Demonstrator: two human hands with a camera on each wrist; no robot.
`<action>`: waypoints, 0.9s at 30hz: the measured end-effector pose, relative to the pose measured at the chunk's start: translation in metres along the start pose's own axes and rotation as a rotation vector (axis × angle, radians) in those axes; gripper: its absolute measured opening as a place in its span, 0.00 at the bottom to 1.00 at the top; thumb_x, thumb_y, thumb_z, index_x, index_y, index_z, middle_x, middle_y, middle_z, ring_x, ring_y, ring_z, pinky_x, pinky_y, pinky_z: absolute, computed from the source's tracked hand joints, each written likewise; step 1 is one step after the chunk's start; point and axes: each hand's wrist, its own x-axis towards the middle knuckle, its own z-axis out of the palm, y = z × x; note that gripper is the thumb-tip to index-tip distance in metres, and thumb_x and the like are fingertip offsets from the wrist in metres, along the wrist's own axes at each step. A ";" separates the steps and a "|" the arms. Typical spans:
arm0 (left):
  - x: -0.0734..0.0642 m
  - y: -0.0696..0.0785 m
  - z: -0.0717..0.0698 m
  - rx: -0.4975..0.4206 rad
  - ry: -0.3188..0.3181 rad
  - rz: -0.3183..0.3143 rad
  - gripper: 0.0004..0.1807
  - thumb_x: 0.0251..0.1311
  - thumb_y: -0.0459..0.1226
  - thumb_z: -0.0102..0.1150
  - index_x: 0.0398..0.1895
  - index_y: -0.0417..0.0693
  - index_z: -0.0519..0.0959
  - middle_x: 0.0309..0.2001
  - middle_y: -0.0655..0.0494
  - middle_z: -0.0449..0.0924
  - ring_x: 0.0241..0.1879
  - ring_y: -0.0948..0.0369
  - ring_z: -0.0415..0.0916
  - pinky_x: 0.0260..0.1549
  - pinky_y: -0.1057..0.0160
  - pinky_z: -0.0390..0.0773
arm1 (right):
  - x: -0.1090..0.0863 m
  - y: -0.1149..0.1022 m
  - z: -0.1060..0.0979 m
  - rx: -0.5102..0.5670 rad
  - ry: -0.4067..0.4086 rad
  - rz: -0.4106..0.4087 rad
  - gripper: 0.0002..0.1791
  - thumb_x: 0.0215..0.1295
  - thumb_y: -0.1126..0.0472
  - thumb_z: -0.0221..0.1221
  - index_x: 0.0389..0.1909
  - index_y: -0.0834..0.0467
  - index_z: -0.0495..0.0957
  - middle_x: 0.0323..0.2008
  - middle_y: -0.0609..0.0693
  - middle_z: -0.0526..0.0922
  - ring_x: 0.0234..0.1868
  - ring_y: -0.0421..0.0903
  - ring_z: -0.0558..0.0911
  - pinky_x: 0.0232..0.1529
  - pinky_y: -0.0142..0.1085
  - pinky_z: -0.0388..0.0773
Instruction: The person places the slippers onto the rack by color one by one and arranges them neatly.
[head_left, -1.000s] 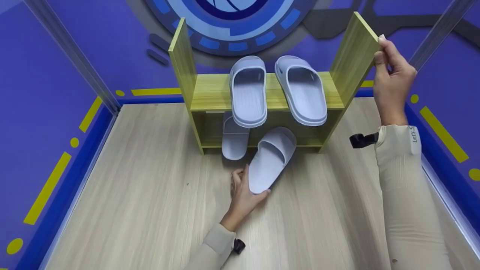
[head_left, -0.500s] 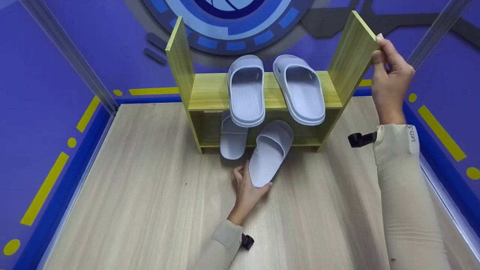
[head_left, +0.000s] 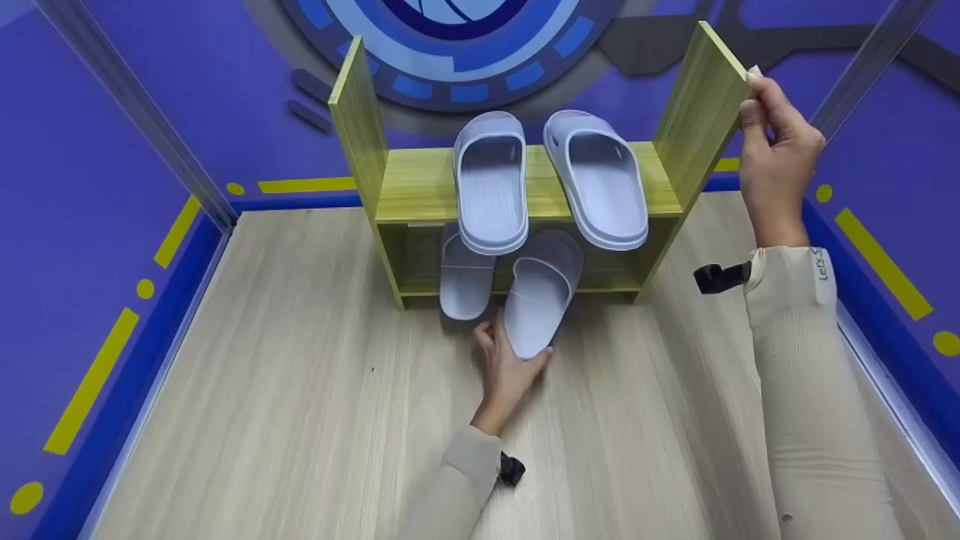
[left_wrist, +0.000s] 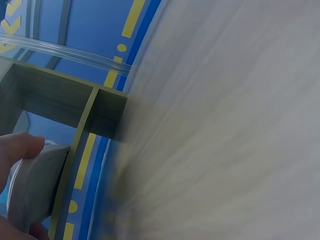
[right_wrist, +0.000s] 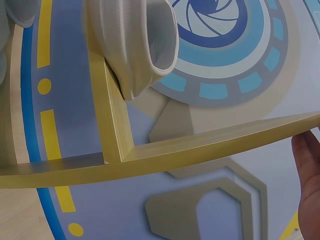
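Note:
My left hand (head_left: 508, 379) grips the heel end of a pale grey slide slipper (head_left: 534, 311), its thumb on the right edge. The slipper's toe reaches into the lower level of a small wooden shoe rack (head_left: 416, 180). Beside it, to the left, another grey slipper (head_left: 466, 289) stands on that level with its heel sticking out. The left wrist view catches the held slipper (left_wrist: 37, 185) between thumb and fingers. With thumb and fingers, my right hand (head_left: 780, 154) pinches the top front edge of the rack's right side panel (right_wrist: 210, 147).
Two more grey slippers, a left one (head_left: 491, 191) and a right one (head_left: 606, 184), sit on the upper shelf, heels overhanging its front. Blue patterned walls (head_left: 97, 187) enclose the sides and back. A pale wood-grain surface (head_left: 300, 420) lies under the rack.
My left hand has pushed the slipper forward, its toe going deeper into the lower level, and the slipper has turned straighter. My right hand keeps its hold on the side panel.

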 end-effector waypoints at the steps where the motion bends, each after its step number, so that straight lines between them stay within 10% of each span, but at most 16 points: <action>1: 0.000 0.000 0.001 -0.002 -0.001 0.005 0.52 0.36 0.37 0.78 0.68 0.39 0.60 0.58 0.37 0.55 0.57 0.44 0.61 0.57 0.47 0.68 | 0.000 -0.001 0.000 0.014 0.002 0.017 0.16 0.65 0.63 0.57 0.52 0.57 0.82 0.53 0.52 0.83 0.44 0.38 0.81 0.50 0.25 0.77; 16: -0.004 0.009 -0.006 -0.003 -0.172 -0.023 0.54 0.40 0.31 0.71 0.71 0.30 0.52 0.63 0.30 0.51 0.63 0.39 0.57 0.62 0.45 0.64 | 0.003 0.005 -0.001 0.002 -0.004 -0.001 0.16 0.64 0.61 0.58 0.52 0.55 0.82 0.53 0.50 0.84 0.44 0.39 0.82 0.50 0.27 0.78; 27: -0.003 0.010 -0.006 -0.008 -0.168 0.015 0.50 0.43 0.31 0.71 0.71 0.34 0.55 0.61 0.35 0.53 0.61 0.42 0.60 0.60 0.48 0.68 | 0.000 -0.001 0.000 0.000 0.000 -0.003 0.15 0.65 0.63 0.57 0.51 0.55 0.83 0.49 0.50 0.85 0.43 0.38 0.81 0.50 0.26 0.77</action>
